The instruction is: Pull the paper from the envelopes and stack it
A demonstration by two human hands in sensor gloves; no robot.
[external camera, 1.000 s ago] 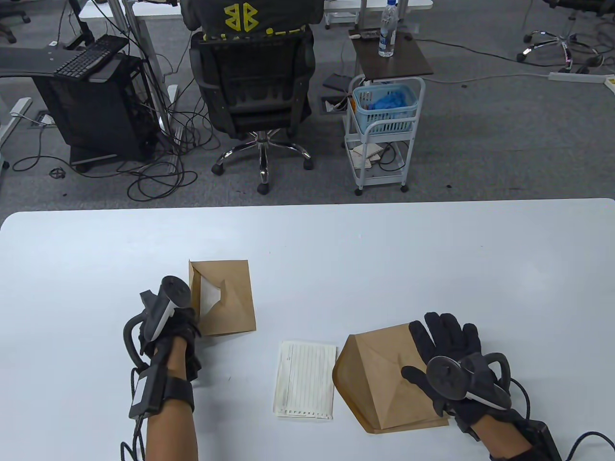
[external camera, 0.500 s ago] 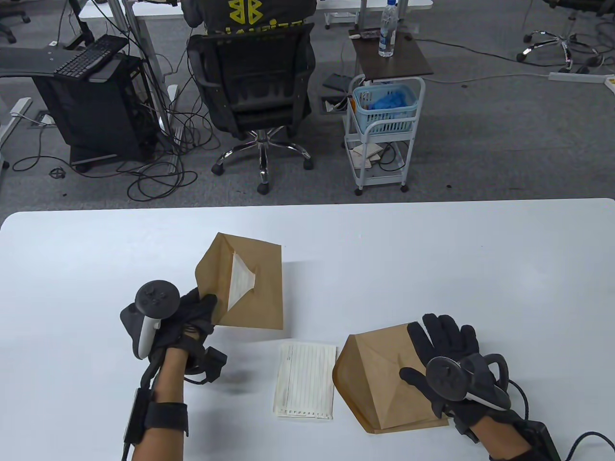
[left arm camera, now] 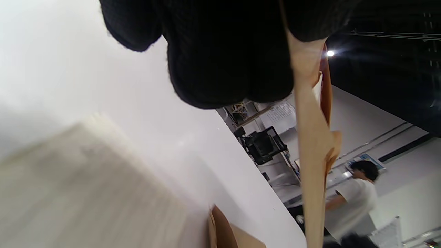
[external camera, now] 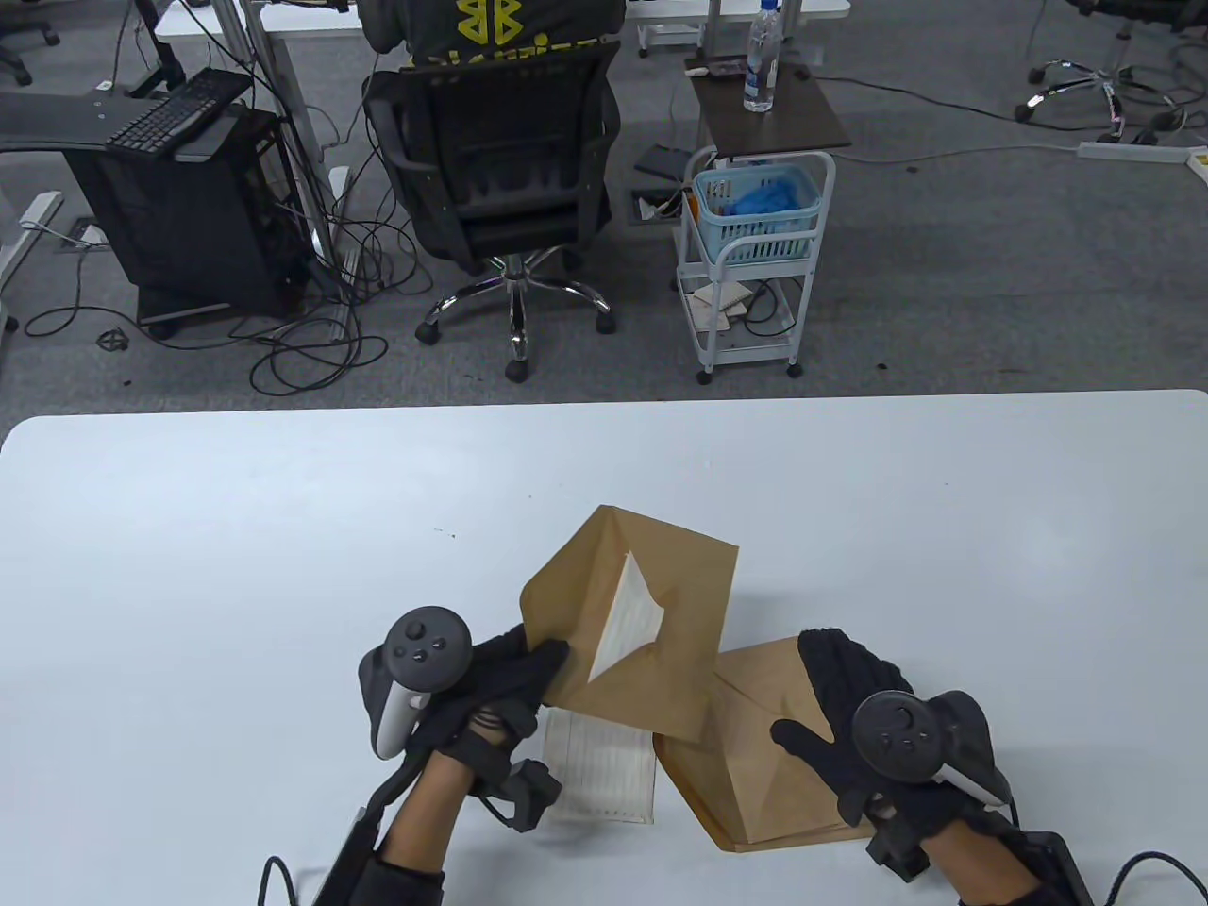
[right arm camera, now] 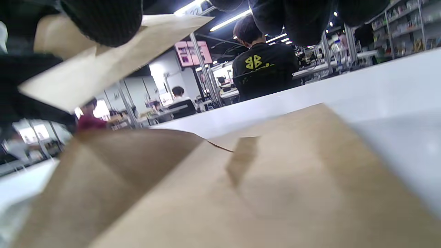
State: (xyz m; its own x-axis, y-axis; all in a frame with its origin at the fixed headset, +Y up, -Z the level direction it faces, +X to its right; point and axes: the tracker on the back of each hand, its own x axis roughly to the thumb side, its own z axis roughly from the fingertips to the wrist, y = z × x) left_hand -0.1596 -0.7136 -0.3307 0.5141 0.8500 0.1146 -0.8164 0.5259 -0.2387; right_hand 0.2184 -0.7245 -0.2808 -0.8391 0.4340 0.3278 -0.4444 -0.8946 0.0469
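While the lined paper sheet [external camera: 604, 779] lies flat on the white table [external camera: 236, 566], a brown kraft envelope [external camera: 651, 628] is held raised above it, pinched at its lower left corner by the left hand [external camera: 481, 703]. A white sheet [external camera: 630, 618] is seen through the envelope's open flap, still inside. In the left wrist view the envelope [left arm camera: 311, 155] is seen edge-on, clamped between the gloved fingers [left arm camera: 227, 58], with the blurred lined sheet [left arm camera: 79, 193] below. Just right of the lined sheet, touching its edge, a second brown envelope [external camera: 764, 774] lies on the table with its flap open, partly overlapped by the raised one. The right hand [external camera: 864, 722] is rested on this second envelope, fingers spread and pressed flat, nothing gripped. In the right wrist view the second envelope [right arm camera: 220, 193] fills the foreground and the raised envelope [right arm camera: 103, 65] is seen above it at upper left.
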